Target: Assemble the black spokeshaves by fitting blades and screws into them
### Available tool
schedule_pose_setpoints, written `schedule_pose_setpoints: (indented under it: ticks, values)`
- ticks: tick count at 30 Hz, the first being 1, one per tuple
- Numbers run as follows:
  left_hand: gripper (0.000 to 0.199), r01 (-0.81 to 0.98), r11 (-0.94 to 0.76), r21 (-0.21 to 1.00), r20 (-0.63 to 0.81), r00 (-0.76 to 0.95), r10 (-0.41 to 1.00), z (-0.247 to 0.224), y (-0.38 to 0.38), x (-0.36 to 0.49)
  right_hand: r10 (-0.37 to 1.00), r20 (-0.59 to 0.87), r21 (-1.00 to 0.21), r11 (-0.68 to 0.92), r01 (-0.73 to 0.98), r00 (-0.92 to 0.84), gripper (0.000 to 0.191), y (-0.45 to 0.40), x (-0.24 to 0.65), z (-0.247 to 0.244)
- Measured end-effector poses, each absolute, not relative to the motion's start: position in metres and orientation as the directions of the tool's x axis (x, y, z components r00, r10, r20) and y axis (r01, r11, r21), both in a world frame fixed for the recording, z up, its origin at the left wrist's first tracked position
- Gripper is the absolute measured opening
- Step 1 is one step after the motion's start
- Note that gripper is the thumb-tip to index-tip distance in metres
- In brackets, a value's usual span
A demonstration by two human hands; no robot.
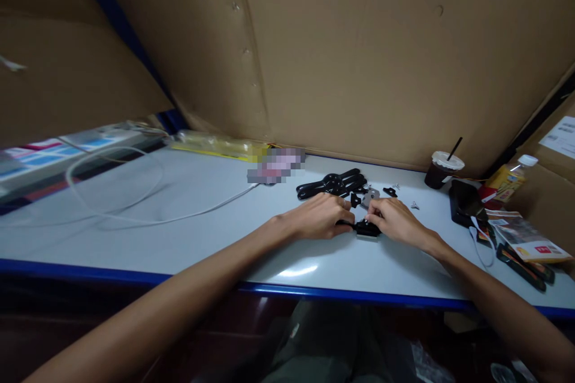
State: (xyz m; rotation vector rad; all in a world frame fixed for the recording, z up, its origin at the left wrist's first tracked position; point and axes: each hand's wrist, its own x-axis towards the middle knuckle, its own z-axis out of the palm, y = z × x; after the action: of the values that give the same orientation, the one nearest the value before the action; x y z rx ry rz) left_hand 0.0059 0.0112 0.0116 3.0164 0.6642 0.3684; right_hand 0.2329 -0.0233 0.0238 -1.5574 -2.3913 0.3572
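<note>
A black tool with a bright metal edge, which looks like a scraper (367,228), lies on the tabletop near its front. My left hand (324,215) is closed round its black handle, most of which the fingers hide. Over the tool's head, my right hand (390,220) pinches with thumb and fingertips at a small silvery part, perhaps a screw, too small to make out. Just behind the hands are several black handles (330,184), a grey metal plate (371,196), small black clamp pieces (390,192) and a wing screw (415,205).
The white table (215,251) has a blue front edge. At right stand a lidded drink cup (442,170), a bottle (510,179), a black phone-like device (465,203) and packets (525,236). A white cable (179,218) loops across the left. Cardboard (359,54) walls the back.
</note>
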Motion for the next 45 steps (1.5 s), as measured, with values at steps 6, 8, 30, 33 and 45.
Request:
schedule_pose_setpoints:
  ticks: [6,8,30,33,45]
  values:
    - [0.022,0.402,-0.91,0.101,0.226,0.881,0.415,0.011,0.011,0.006,0.886,0.153,-0.039,0.448,0.893,-0.437,0.019,-0.033,0.224,0.016]
    - [0.022,0.4,-0.91,0.108,0.227,0.881,0.415,0.011,0.011,0.006,0.88,0.174,-0.003,0.449,0.893,-0.442,0.02,-0.035,0.221,0.016]
    - [0.023,0.388,-0.913,0.123,0.237,0.882,0.407,0.009,0.011,0.007,0.903,0.122,-0.222,0.429,0.876,-0.411,0.022,-0.023,0.237,0.025]
    - [0.022,0.397,-0.911,0.115,0.219,0.884,0.413,0.01,0.011,0.007,0.894,0.105,-0.124,0.446,0.886,-0.435,0.025,-0.032,0.233,0.031]
    - [0.021,0.388,-0.916,0.1,0.223,0.889,0.401,0.01,0.011,0.007,0.884,0.122,-0.148,0.467,0.872,-0.452,0.025,-0.027,0.235,0.03]
